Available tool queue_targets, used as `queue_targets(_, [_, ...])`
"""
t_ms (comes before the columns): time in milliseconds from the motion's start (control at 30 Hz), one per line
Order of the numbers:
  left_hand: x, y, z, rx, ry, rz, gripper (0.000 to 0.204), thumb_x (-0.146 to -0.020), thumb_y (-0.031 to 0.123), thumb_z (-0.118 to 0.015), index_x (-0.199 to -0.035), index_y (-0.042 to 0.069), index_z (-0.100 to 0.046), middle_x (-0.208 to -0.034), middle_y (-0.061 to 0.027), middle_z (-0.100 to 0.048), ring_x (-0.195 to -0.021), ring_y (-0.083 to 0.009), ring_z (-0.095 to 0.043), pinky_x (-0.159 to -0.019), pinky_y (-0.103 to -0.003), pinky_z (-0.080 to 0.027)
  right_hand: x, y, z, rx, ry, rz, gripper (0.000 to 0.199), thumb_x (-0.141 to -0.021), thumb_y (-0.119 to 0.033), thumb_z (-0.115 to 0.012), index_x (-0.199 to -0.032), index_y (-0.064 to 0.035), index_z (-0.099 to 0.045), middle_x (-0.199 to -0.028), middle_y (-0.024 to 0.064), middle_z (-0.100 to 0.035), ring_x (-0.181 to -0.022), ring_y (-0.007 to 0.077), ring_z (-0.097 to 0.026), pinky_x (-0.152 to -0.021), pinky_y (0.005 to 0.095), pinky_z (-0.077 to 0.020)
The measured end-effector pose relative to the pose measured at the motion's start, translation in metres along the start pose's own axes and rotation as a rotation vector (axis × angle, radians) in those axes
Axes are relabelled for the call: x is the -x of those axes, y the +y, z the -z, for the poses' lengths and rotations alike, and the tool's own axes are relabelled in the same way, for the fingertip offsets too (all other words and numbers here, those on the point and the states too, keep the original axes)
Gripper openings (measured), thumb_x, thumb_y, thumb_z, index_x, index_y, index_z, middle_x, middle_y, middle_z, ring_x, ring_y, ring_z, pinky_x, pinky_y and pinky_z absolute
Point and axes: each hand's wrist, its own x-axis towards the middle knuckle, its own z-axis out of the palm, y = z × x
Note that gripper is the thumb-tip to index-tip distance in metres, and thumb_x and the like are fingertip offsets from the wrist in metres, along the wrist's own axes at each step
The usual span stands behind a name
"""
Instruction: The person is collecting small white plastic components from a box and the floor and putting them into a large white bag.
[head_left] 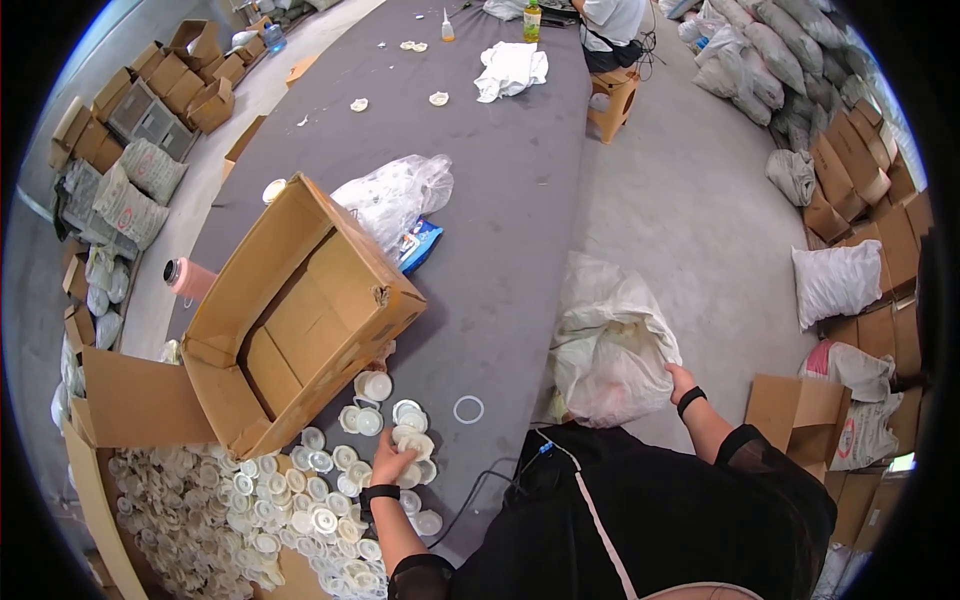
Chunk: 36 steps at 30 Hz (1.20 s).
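Note:
Beside the heap at the table's edge, my left hand (390, 462) is closed on some round white plastic lids (411, 438). More of these lids lie loose around it, and a large pile of lids (270, 500) spreads to its left. On my other side, my right hand (682, 382) grips the rim of a white woven sack (615, 325). The sack's mouth is open and its lower part sits against the table edge; its contents are hard to make out. A thin clear ring (468, 409) lies on the table just right of the lids.
An open cardboard box (300, 320) lies tilted on the grey-covered table (500, 200), behind the lids. Near it are a pink bottle (190, 279), clear plastic bags (400, 195) and a blue packet (420, 245). A person (612, 30) sits at the far end. Sacks and cartons line both sides.

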Motion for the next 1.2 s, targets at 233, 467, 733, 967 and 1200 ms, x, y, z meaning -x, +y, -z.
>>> queue_targets(233, [0.018, 0.001, -0.018, -0.109, 0.200, -0.098, 0.047, -0.058, 0.007, -0.065, -0.100, 0.002, -0.044, -0.084, -0.0120, -0.056, -0.069, -0.0186, -0.056, -0.062, -0.029, -0.046, -0.012, 0.011, 0.022, -0.097, -0.086, -0.014, 0.035, -0.072, -0.012, -0.056, -0.100, 0.0092, -0.050, -0.095, 0.0180, -0.058, -0.085, 0.0285, -0.057, -0.078, 0.0370, -0.0444])
queue_targets(467, [0.031, 0.037, -0.037, 0.694, 0.077, -0.089, 0.050, -0.061, 0.002, -0.056, -0.109, 0.003, -0.040, -0.100, -0.0119, -0.053, -0.088, -0.0238, -0.055, -0.079, -0.034, -0.045, 0.022, -0.008, -0.021, -0.156, -0.072, 0.022, 0.031, -0.074, -0.010, -0.053, -0.100, 0.0069, -0.052, -0.092, 0.0159, -0.059, -0.083, 0.0274, -0.058, -0.078, 0.0371, -0.0460])
queue_targets(733, [-0.063, 0.123, -0.205, 0.082, -0.630, -0.047, 0.039, -0.067, 0.000, -0.060, -0.102, 0.002, -0.042, -0.091, -0.0099, -0.056, -0.080, -0.0169, -0.056, -0.070, -0.028, -0.046, 0.025, -0.018, -0.033, -0.118, -0.003, 0.226, 0.030, -0.072, -0.009, -0.059, -0.096, 0.0061, -0.050, -0.091, 0.0148, -0.058, -0.081, 0.0224, -0.058, -0.071, 0.0336, -0.0460])
queue_targets(967, [-0.087, 0.164, -0.397, -0.468, -0.682, -0.572, 0.055, -0.062, 0.015, -0.067, -0.110, 0.001, -0.044, -0.098, -0.0165, -0.055, -0.084, -0.0297, -0.056, -0.074, -0.031, -0.044, 0.054, -0.055, -0.030, -0.093, 0.050, 0.157, 0.032, -0.074, -0.009, -0.057, -0.101, 0.0048, -0.047, -0.096, 0.0130, -0.057, -0.083, 0.0210, -0.057, -0.073, 0.0323, -0.0454])
queue_targets(1200, [-0.081, 0.153, -0.394, -0.002, -0.717, -0.276, 0.039, -0.073, 0.006, -0.059, -0.110, 0.000, -0.046, -0.104, -0.0124, -0.055, -0.081, -0.0160, -0.056, -0.072, -0.026, -0.045, 0.048, -0.060, -0.023, -0.050, 0.050, 0.114, 0.033, -0.077, -0.012, -0.056, -0.106, 0.0017, -0.047, -0.101, 0.0106, -0.056, -0.090, 0.0195, -0.054, -0.079, 0.0320, -0.0430])
